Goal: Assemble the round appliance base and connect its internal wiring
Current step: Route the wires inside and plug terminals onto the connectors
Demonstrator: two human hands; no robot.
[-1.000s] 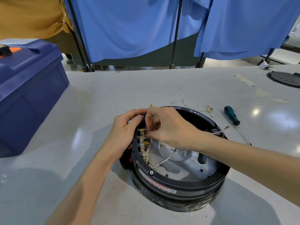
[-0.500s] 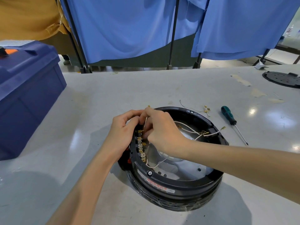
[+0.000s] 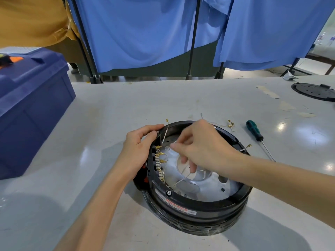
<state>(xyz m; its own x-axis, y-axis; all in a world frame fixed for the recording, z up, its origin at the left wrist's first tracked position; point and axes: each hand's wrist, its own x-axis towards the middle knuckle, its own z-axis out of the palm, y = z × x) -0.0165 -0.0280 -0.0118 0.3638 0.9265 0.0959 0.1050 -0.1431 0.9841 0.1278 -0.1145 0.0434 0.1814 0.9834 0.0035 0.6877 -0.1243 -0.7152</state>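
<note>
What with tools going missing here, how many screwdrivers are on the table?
1. The green-handled screwdriver lies on the grey table, right of the round black appliance base. More could be hidden in the blue plastic toolbox at the left.

The grey table [image 3: 112, 109] bears a round base [image 3: 199, 209], blue toolbox [image 3: 30, 105], screwdriver [image 3: 254, 130] and black disc [image 3: 313, 91].
</note>
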